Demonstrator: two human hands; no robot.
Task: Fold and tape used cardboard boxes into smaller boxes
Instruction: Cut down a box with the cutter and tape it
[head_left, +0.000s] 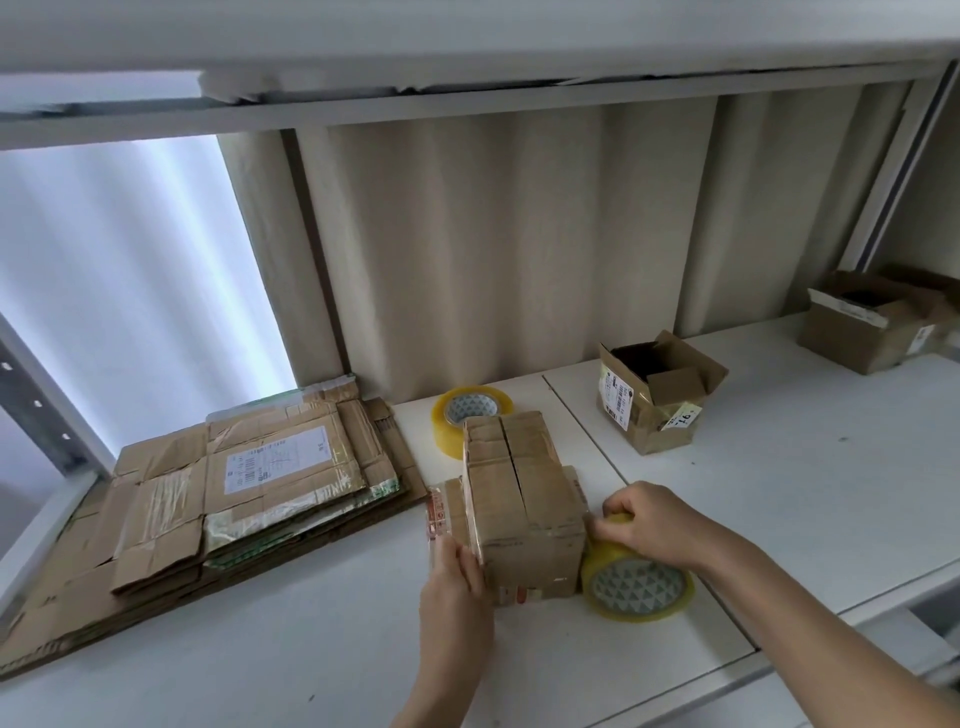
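Small box (522, 512) sat on the tabletop (779, 493) between both hands. Left hand (457, 582) lay flat with straight fingers against the box's left side. Right hand (649, 525) gripped a tape roll (636, 579) touching the box's right side. Second tape roll (467, 415) sat just beyond the box. Flattened cardboard stack (234, 499) lay well left of the left hand. Open box (654, 397) stood beyond the right hand.

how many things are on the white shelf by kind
Yellow-tinted clear tape rolls: 2, one under the right hand, one behind the box
Brown folded cardboard boxes standing up: 3
Stack of flattened brown cardboard: 1
Total: 6
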